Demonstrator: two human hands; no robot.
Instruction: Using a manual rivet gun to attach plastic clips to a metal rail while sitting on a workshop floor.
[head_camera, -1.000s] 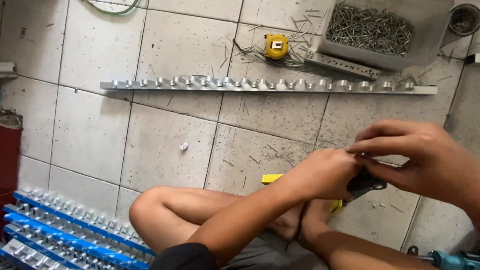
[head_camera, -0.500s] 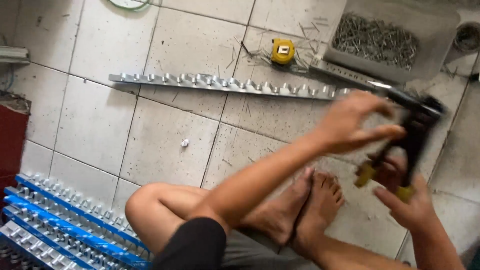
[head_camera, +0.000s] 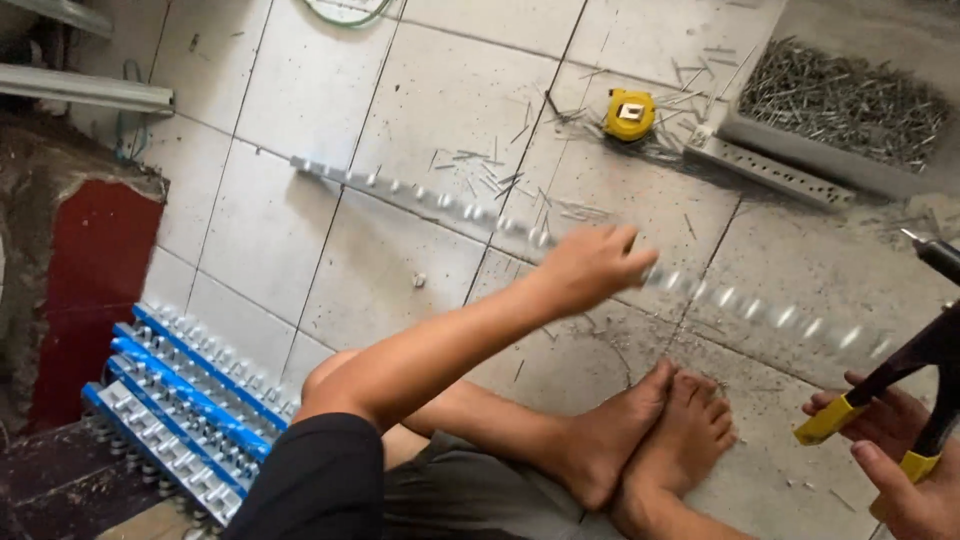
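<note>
My left hand (head_camera: 590, 265) reaches out over a long metal rail (head_camera: 420, 195) studded with rivets that lies on the tiled floor. The fingers are curled down on the rail, and the part of the rail to the right of the hand is blurred. At the lower right my right hand (head_camera: 895, 455) grips a black hand riveter (head_camera: 935, 345) by its yellow-tipped handles, with the nose pointing up and to the left. My bare feet (head_camera: 650, 440) rest on the floor between the two hands.
A yellow tape measure (head_camera: 629, 113) lies beyond the rail among loose rivet pins. A grey tray (head_camera: 800, 150) full of rivets and a perforated metal strip (head_camera: 770, 172) sit at the top right. Stacked blue-backed rails (head_camera: 180, 410) lie at the lower left beside a red block (head_camera: 90, 290).
My left hand has let go of the riveter and dropped onto the rail. My right hand has carried the riveter down to the right. The view has tilted.
</note>
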